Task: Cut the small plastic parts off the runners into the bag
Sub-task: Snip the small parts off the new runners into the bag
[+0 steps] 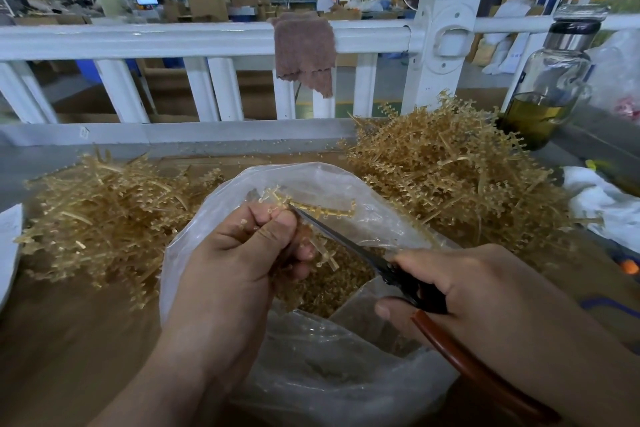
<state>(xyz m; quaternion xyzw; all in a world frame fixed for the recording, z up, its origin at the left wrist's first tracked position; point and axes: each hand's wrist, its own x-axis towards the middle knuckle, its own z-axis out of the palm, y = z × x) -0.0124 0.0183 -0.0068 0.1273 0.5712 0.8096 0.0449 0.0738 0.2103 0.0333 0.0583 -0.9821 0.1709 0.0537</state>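
Head view shows the left hand (239, 246) with fingers and thumb curled tight, pinching a tan runner (320, 210) just past its fingertips. The right hand (485, 291) is wrapped round the handles of the scissors (349, 243). The blades look nearly together, and their tip lies against the runner right beside the left thumb. Both hands are over the open mouth of the clear bag (346, 180), and the cut parts (332, 284) lie in it below the left fingers.

The main risk, as I judge it, is how close the blade tip sits to the left thumb and forefinger: a snip taken without checking could nick skin, since there is hardly any runner between tip and fingertip. The parts are tiny and springy (loose ones are already scattered on the table beyond the bag), so a piece cut near the runner's far end, close to the bag's rim, could fly out. The thin film could also get caught by the blades.

The runner's long axis runs roughly level, from the left fingertips away toward the right. It bows slightly, and its free end points right over the bag's far rim. A second branch hangs down below the left fingers toward the scissor blades.
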